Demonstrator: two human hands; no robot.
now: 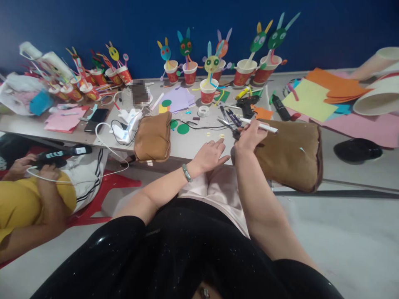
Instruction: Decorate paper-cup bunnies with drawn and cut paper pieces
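Tan cushion over the table's near edge | our left hand, fingers apart, at that edge, just beside two small cream pieces | our right hand, fingers clamped on a white pen | brown cushion overhanging the same edge

No text or numbers can be read

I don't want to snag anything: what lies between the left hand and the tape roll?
A small pale disc and, beyond it, a thin black cable, as the head view shows.
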